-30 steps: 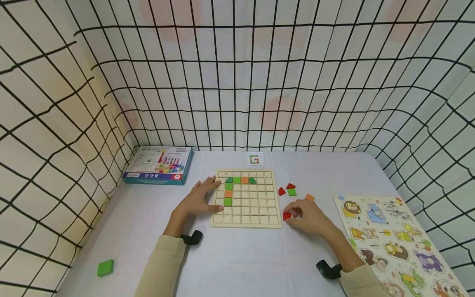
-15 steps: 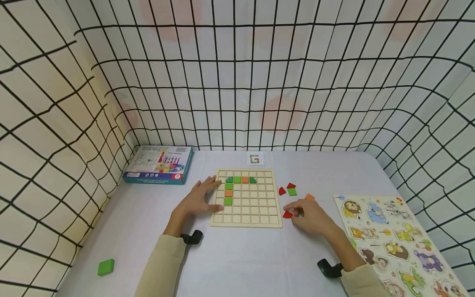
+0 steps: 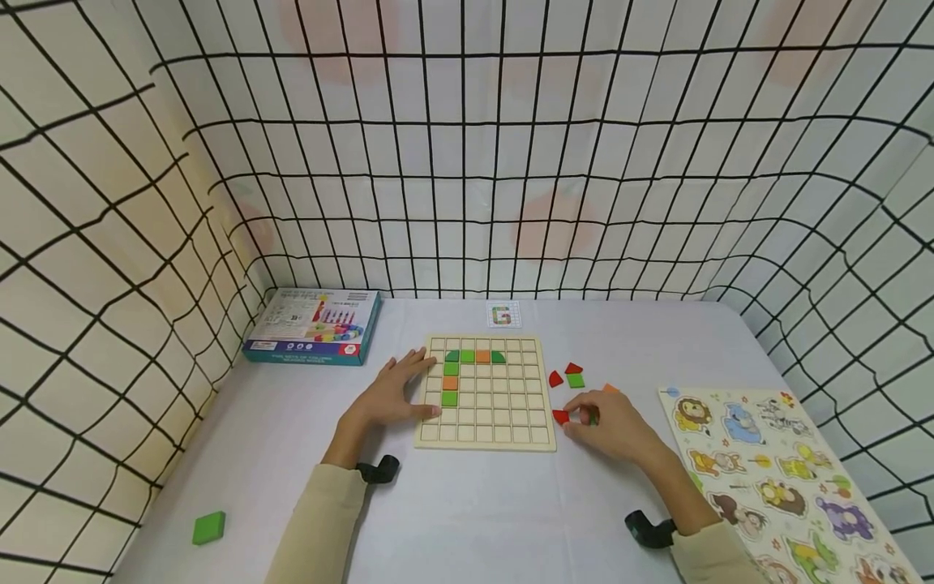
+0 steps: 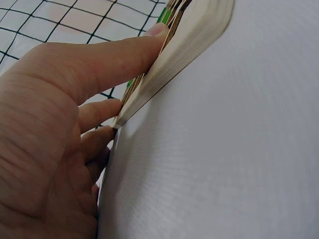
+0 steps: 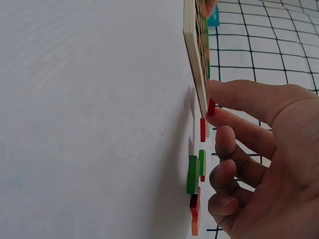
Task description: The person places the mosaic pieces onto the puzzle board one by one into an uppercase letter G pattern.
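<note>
My left hand (image 3: pixel 394 393) rests on the left edge of a square wooden grid board (image 3: pixel 503 414), fingers spread and thumb on its surface. In the left wrist view, the thumb (image 4: pixel 119 62) lies across the board's edge. Just off the board's right side, my right hand (image 3: pixel 613 426) pinches a red quarter-round tile (image 3: pixel 560 416) between thumb and index finger. The same red tile (image 5: pixel 211 107) shows in the right wrist view, with the other fingers loosely curled. On the board, green and orange tiles (image 3: pixel 450 383) form a column and a top row.
Two red tiles (image 3: pixel 556 379) and a green square (image 3: pixel 576 380) lie right of the board. An orange tile (image 3: pixel 611 388) is partly behind my right hand. A pattern card (image 3: pixel 503 315), a box (image 3: pixel 314 326), an animal puzzle board (image 3: pixel 773 470) and a green block (image 3: pixel 208 527) surround the area.
The red tile at my right fingertips has turned and shifted slightly up and toward the board. My left hand has stayed in place on the board.
</note>
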Demonstrator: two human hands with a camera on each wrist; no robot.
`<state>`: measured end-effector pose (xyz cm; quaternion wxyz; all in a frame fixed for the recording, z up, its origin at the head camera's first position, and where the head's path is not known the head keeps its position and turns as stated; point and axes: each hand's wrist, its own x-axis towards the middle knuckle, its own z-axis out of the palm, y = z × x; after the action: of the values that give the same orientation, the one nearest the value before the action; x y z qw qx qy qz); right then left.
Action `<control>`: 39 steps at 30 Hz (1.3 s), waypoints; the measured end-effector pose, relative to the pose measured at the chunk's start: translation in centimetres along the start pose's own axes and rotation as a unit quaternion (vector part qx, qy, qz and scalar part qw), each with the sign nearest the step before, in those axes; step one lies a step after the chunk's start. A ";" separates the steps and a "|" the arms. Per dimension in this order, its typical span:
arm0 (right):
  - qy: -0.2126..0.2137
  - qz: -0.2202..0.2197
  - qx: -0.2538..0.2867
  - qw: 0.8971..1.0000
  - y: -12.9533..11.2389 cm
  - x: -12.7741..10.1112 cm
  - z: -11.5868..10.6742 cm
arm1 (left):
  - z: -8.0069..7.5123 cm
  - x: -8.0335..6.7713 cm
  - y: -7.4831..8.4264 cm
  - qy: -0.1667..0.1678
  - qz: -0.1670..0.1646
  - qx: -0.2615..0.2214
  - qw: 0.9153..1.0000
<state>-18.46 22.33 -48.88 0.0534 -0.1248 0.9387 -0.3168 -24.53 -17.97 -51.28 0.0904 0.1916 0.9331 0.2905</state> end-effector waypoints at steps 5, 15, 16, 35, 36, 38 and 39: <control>0.017 0.004 0.010 1.000 -0.3 0.6 0.2 | 0.0 0.0 0.0 0.001 0.001 -0.002 1.000; 0.022 0.006 0.057 0.998 -2.6 1.9 1.3 | 0.0 0.2 -0.2 0.003 -0.006 0.008 1.000; 0.022 0.003 0.062 0.998 -2.9 2.0 1.4 | 0.0 0.3 -0.2 0.003 -0.009 0.009 1.000; -0.010 -0.045 0.101 0.994 -7.7 5.6 6.2 | 0.0 0.3 0.1 -0.003 -0.024 0.010 1.000; -0.014 -0.047 0.102 0.994 -7.9 5.7 6.5 | 0.0 0.3 0.1 -0.003 -0.024 0.010 1.000; -0.021 -0.053 0.103 0.993 -8.2 5.9 7.1 | 0.0 0.3 0.2 -0.004 -0.025 0.011 1.000; -0.025 -0.055 0.101 0.993 -8.4 6.0 7.4 | 0.0 0.3 0.2 -0.005 -0.025 0.011 1.000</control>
<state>-21.27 9.95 -49.78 0.0714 -0.1781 0.8920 -0.4092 -24.77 -17.69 -51.24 0.0997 0.1709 0.9403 0.2770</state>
